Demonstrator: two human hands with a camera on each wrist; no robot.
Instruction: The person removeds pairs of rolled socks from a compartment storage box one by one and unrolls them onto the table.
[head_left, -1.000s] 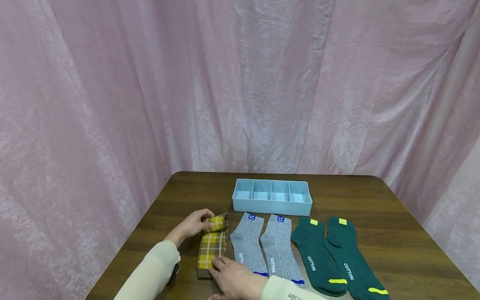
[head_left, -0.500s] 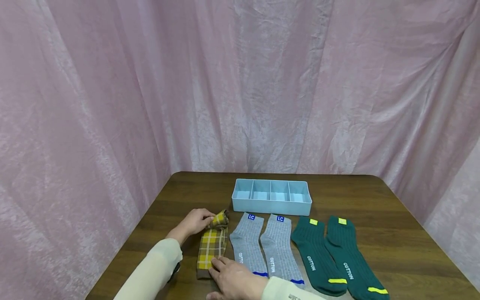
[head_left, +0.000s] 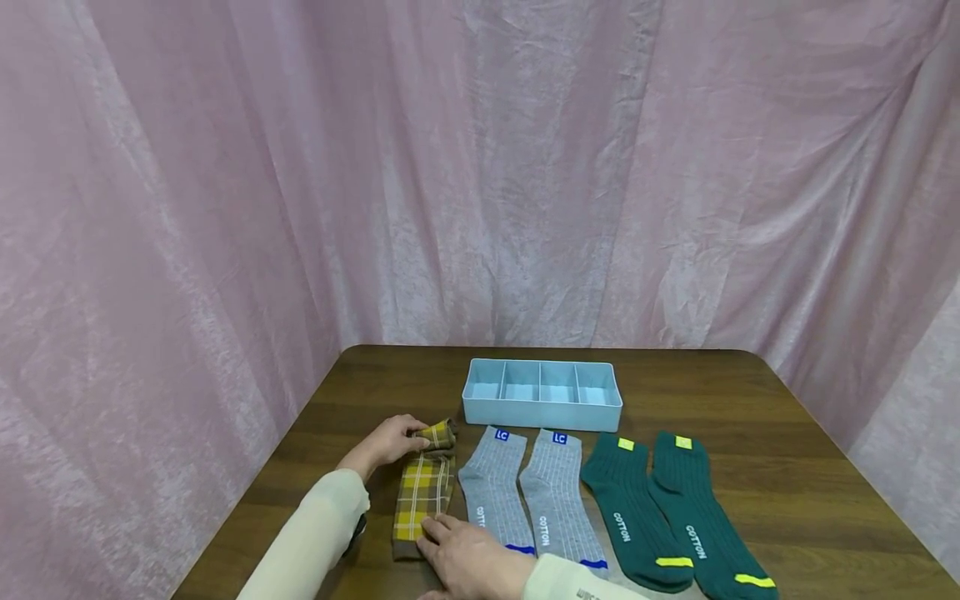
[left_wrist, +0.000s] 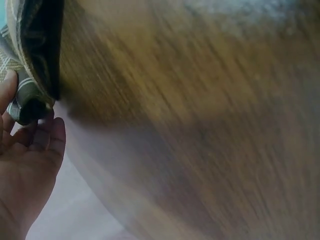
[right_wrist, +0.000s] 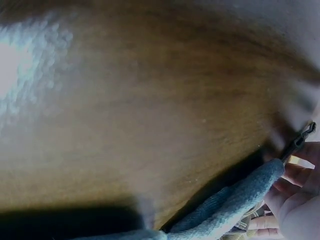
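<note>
A yellow-and-brown plaid sock (head_left: 424,493) lies at the left of the row, its far end rolled over toward the near side. My left hand (head_left: 392,442) pinches that roll from the left; in the left wrist view the thumb and fingers of the left hand (left_wrist: 27,160) hold the roll's dark end (left_wrist: 31,102). On the sock's near end rests my right hand (head_left: 476,557), its fingers extended and pressing down. Whether a second plaid sock lies underneath cannot be told. Part of a grey sock (right_wrist: 240,200) hides some of the right hand in the right wrist view.
Two grey socks (head_left: 498,479) with blue labels lie right of the plaid one. Two dark green socks (head_left: 630,508) with yellow marks are farther right. Behind them a light blue divided box (head_left: 543,414) stands on the brown wooden table (head_left: 697,392). A pink curtain hangs beyond.
The rolled end tilted up at its right side, then settled lower, with my left hand shifting slightly along with it. My right hand has stayed on the near end.
</note>
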